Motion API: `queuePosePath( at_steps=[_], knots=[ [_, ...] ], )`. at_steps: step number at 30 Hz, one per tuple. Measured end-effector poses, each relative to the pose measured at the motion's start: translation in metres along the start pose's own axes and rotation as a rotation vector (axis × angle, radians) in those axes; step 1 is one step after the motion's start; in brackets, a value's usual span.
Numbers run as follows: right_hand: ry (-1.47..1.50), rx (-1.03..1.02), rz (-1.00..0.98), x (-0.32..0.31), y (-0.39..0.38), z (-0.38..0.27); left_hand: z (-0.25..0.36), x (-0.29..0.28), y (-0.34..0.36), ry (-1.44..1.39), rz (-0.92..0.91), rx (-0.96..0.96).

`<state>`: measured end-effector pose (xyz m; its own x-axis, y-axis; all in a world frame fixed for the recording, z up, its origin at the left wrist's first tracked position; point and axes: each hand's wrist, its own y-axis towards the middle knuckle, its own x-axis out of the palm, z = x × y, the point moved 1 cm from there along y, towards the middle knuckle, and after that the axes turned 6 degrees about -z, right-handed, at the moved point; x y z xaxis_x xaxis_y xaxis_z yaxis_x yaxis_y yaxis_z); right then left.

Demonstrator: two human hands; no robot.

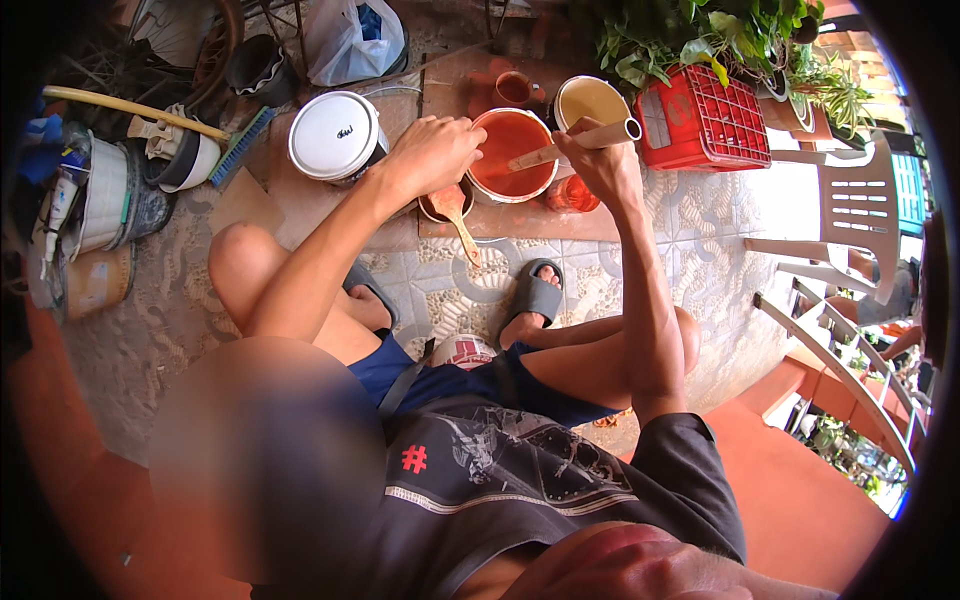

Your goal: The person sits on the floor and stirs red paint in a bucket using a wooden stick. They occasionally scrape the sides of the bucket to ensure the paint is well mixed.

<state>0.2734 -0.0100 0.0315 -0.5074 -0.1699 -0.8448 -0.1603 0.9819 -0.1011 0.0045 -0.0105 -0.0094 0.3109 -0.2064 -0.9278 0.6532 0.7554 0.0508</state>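
Observation:
A white bucket (548, 180) of orange-red paint stands in front of me. My right hand (603, 168) is closed around a pale hollow tube (590, 141), which slants over the bucket's right rim with its lower end at the paint. At the left rim, my left hand (438, 152) has its fingers curled and seems to grip the edge; the fingertips are partly hidden. A paint-smeared, flat wooden-handled tool (453, 212) lies across a small dark-rimmed pot (428, 208) just below that hand. A red, clear-walled container (572, 195) sits beside the bucket's right side.
Close by are a lidded white bucket (335, 135), an open bucket of tan contents (590, 100) and a small reddish-brown pot (513, 88). A red crate (700, 120) and plants stand to the right. Buckets and a broom (240, 148) crowd the left.

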Motion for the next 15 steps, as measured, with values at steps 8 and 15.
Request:
queuePosePath(
  at_steps=[8, 15],
  knots=[
    [0.261, -0.071, -0.121, 0.008, 0.005, 0.010, -0.003, 0.006, 0.000, -0.020, -0.066, -0.034],
    [0.254, -0.089, -0.080, 0.011, 0.001, 0.005, -0.001, 0.004, -0.001, -0.020, -0.058, -0.024]
  ],
)
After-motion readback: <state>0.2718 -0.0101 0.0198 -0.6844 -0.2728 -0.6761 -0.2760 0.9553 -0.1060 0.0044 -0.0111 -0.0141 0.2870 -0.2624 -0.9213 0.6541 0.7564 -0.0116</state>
